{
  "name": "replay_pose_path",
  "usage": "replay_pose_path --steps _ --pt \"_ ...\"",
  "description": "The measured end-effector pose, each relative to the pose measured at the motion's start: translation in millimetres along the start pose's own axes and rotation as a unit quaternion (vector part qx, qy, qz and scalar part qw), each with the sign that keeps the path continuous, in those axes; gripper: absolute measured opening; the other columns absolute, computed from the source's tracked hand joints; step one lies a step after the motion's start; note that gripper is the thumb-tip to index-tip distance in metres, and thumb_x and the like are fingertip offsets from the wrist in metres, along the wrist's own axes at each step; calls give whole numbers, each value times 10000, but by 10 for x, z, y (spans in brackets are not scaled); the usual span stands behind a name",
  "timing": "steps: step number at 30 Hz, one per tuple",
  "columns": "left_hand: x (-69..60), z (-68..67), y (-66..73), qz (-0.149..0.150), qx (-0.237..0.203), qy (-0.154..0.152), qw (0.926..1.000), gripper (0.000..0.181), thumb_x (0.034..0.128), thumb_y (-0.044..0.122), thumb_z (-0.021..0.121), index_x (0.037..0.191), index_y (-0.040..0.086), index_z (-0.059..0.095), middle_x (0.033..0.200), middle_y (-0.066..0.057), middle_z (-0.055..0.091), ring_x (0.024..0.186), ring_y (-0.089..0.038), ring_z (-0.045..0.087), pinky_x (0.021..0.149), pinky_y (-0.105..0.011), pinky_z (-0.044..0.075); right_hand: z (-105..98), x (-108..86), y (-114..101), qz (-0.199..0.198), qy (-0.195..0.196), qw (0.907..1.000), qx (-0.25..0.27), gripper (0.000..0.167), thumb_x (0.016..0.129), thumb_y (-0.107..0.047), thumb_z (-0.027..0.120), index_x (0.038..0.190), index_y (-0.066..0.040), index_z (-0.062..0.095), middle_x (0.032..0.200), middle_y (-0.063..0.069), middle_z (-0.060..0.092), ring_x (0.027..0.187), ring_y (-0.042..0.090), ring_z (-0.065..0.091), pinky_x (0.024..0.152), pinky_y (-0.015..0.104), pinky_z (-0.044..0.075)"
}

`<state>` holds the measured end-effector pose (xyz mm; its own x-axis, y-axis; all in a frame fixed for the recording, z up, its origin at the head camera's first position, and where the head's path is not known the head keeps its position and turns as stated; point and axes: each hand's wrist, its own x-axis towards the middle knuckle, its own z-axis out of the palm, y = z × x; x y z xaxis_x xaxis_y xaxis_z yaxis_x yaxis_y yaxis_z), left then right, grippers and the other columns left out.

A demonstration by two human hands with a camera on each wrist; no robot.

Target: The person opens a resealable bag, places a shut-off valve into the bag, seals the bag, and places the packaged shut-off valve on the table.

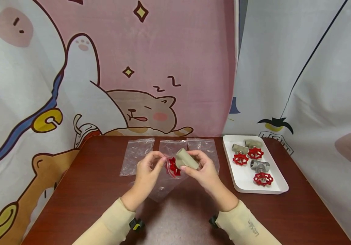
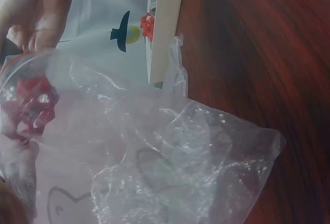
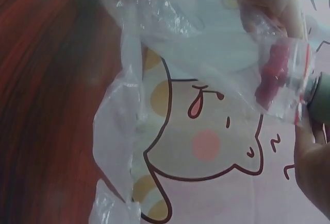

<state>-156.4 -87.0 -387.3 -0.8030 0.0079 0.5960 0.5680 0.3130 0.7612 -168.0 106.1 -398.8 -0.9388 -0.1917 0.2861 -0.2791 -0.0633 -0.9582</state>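
Note:
A clear zip bag (image 2: 154,147) with a red-edged mouth hangs from my left hand (image 1: 147,173), whose fingers and thumb pinch its rim. My right hand (image 1: 204,170) grips the beige body of a valve (image 1: 185,160) between thumb and fingers. The valve's red handwheel (image 3: 273,77) is inside the bag's mouth, while the beige pipe body is outside it. In the left wrist view the red handwheel (image 2: 30,105) shows through the plastic. The lower part of the bag hangs loose above the table.
A white tray (image 1: 239,183) at the right holds two beige valves (image 1: 239,153) and a metal valve (image 1: 261,170), all with red handwheels. Several flat clear zip bags (image 1: 137,156) lie along the back of the brown table (image 1: 96,197). A patterned curtain (image 1: 194,68) hangs behind.

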Motion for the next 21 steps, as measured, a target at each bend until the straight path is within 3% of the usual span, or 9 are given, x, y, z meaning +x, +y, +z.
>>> replay_pose_path --steps 2,7,11,16,21 --pt "-13 30 -65 -69 46 107 9999 75 870 -2 638 922 -25 589 839 -144 706 647 -248 633 533 -280 493 17 -8 6 -51 45 10000 67 485 751 69 724 1191 57 521 1028 23 593 867 122 565 683 219 528" --pt "-48 81 -266 -92 274 283 9992 80 892 75 638 945 40 589 838 -65 709 606 -116 548 497 -260 448 39 -19 43 -609 -243 9975 -268 483 734 86 741 1165 41 529 1104 57 601 931 109 574 729 223 520" --pt "-46 73 -290 160 557 304 9979 80 898 138 644 939 88 597 877 -14 718 652 -71 581 553 -256 492 49 -18 66 -1048 -566 9916 -498 469 719 93 753 1126 25 530 1173 163 568 1001 110 564 779 229 494" --pt "-25 61 -274 500 512 205 9972 74 909 137 630 930 78 591 915 -27 723 731 -108 657 628 -258 533 83 -35 8 -1141 -719 9889 -622 446 702 104 763 1093 27 562 1156 193 535 991 97 554 792 223 480" --pt "-20 43 -278 391 136 139 9990 57 902 63 621 935 47 578 909 -76 722 666 -147 638 575 -228 504 128 -62 -205 -1308 -477 9808 -1365 421 683 71 794 1069 33 630 1091 168 599 961 117 569 800 219 495"
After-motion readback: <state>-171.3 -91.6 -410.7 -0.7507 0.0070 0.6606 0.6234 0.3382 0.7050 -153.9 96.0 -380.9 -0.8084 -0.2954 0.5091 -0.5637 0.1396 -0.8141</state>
